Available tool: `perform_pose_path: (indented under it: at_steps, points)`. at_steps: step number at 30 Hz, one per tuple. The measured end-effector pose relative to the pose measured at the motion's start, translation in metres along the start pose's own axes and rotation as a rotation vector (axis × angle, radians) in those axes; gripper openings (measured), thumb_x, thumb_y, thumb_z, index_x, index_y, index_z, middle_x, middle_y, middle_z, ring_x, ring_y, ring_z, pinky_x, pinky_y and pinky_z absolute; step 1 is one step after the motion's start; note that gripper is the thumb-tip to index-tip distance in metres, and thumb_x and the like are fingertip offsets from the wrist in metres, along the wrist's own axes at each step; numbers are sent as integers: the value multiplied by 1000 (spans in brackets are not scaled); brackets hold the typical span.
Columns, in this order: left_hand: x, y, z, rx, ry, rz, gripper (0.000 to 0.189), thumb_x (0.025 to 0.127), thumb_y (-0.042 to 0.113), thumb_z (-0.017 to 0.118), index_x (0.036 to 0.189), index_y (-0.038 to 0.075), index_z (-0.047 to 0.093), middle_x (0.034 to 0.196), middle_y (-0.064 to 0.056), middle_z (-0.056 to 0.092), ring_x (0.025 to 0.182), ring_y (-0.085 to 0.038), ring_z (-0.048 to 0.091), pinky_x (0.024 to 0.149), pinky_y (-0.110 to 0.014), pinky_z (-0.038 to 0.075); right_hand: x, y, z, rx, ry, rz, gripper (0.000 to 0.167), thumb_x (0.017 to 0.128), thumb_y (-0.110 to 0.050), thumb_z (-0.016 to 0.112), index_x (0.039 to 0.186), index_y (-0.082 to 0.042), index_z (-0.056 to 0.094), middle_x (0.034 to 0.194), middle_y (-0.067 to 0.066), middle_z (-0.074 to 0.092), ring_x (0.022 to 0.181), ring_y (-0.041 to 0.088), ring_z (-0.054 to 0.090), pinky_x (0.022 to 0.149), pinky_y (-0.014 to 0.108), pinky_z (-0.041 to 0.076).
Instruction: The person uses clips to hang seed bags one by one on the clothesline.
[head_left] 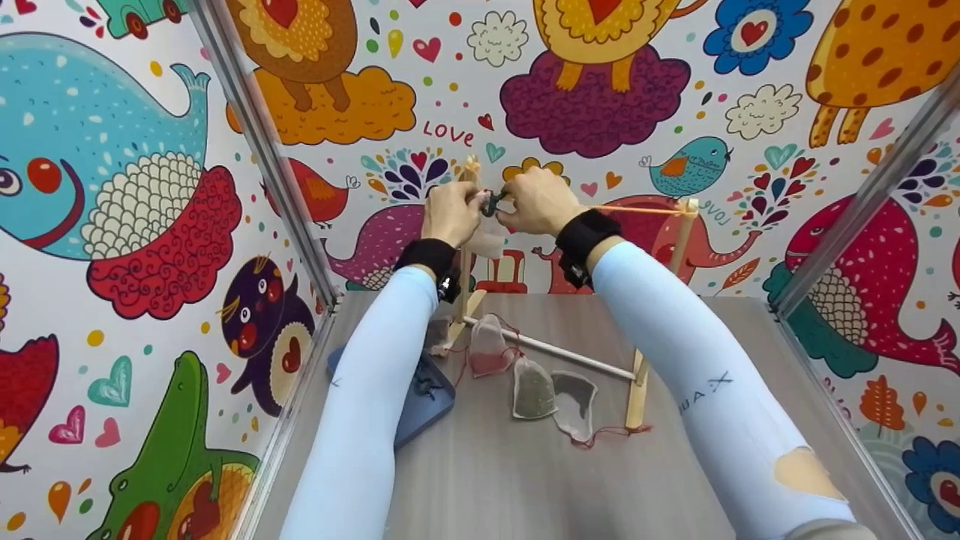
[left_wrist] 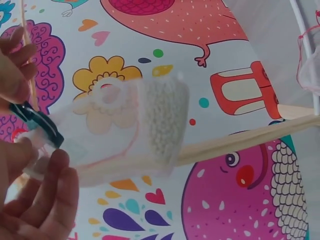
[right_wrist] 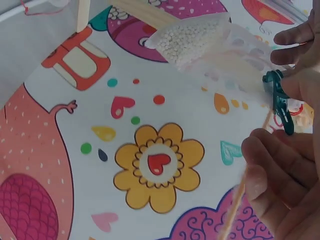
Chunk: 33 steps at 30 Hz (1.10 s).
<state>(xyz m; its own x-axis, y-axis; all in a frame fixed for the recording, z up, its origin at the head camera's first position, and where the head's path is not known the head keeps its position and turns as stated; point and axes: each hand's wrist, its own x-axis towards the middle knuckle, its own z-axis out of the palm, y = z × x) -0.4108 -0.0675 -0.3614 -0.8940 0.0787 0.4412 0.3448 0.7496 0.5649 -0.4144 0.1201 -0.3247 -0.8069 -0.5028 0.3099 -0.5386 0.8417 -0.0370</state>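
At the left post's top, my left hand (head_left: 451,214) pinches the gathered neck of a sheer mesh bag (left_wrist: 105,130) beside an orange string. White beads (left_wrist: 164,120) fill the bag's hanging end. My right hand (head_left: 541,201) pinches one end of a dark green clip (right_wrist: 280,102), its other end at the bag's neck. Whether the clip's jaws close over the string cannot be told, as fingers cover that spot. The string (head_left: 630,210) runs to the right post (head_left: 681,240) of the wooden frame.
Below, a white rod (head_left: 559,349) joins the posts. Around it lie mesh bags with red cords: a pink one (head_left: 489,349), a grey-green one (head_left: 533,390) and a grey-white one (head_left: 576,405). A blue tray (head_left: 427,416) holding dark clips sits partly under the left forearm. Patterned walls surround the table.
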Motion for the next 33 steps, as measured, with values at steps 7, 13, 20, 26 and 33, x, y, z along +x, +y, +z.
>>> perform_pose_path:
  at_steps: [7, 13, 20, 26, 33]
  points:
    - [-12, -13, -1, -50, 5, 6, 25, 112, 27, 71, 121, 8, 84, 118, -14, 86, 108, -32, 81, 98, -47, 64, -30, 2, 16, 58, 103, 38, 35, 103, -34, 76, 115, -2, 83, 105, 19, 84, 97, 42, 80, 86, 57, 68]
    - [-28, -38, -8, -34, 9, -19, 27, 109, 21, 71, 129, 6, 81, 124, -17, 84, 114, -36, 80, 105, -49, 62, -72, 16, 42, 83, 140, 100, 30, 104, -30, 74, 113, -2, 82, 105, 19, 85, 96, 41, 81, 83, 58, 67]
    - [-61, -80, -12, 15, -52, -101, 32, 108, 24, 71, 131, 3, 78, 127, -20, 82, 120, -41, 77, 110, -55, 59, -120, 36, 71, 93, 76, 202, 42, 101, -30, 76, 130, 1, 78, 120, 23, 81, 111, 48, 78, 96, 62, 66]
    - [-93, -110, -9, 74, -96, -101, 35, 108, 26, 71, 131, 1, 78, 124, -22, 82, 115, -43, 78, 104, -58, 61, -152, 45, 87, 145, 76, 262, 46, 100, -29, 79, 134, 2, 75, 124, 25, 78, 112, 49, 78, 96, 63, 66]
    - [-133, -145, 5, 123, -161, -110, 41, 105, 23, 73, 136, -3, 74, 130, -29, 79, 120, -49, 75, 106, -63, 60, -189, 51, 115, 162, 68, 282, 51, 96, -27, 83, 135, 5, 73, 125, 27, 78, 114, 51, 77, 98, 65, 64]
